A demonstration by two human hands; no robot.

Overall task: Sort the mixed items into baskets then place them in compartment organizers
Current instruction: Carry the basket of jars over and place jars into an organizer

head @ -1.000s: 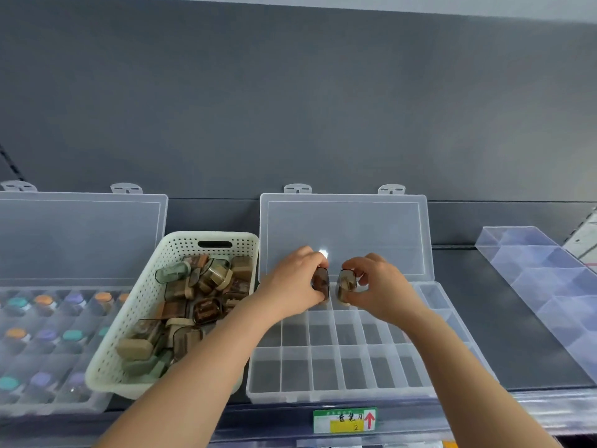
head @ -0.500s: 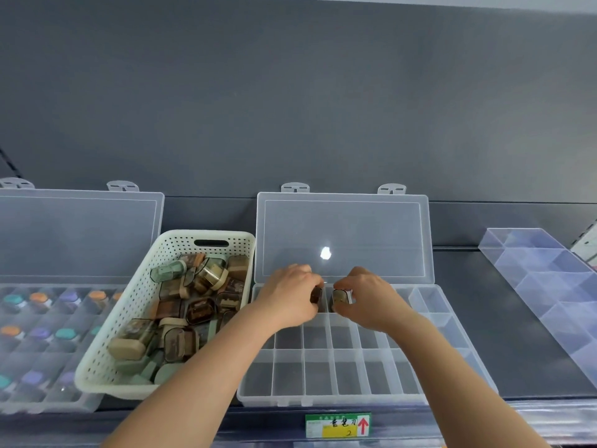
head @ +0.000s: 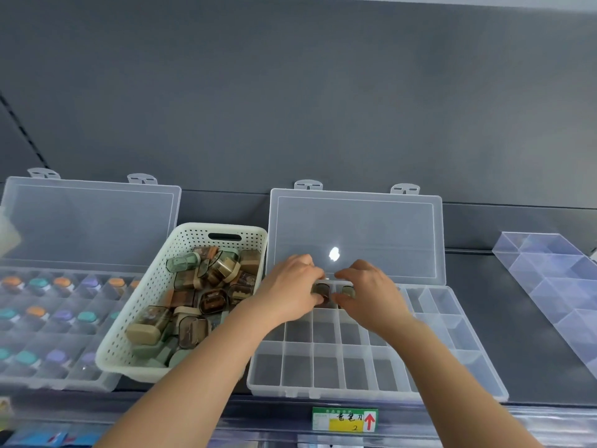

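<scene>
Under left hand and right hand, small cases show partly.

a dark grey back wall rises behind a dark shelf. a slotted strip slants down the wall at far left. along the shelf's near edge, a clear rail carries a green and yellow label with a red arrow. blurred blue packets show at near left.
</scene>
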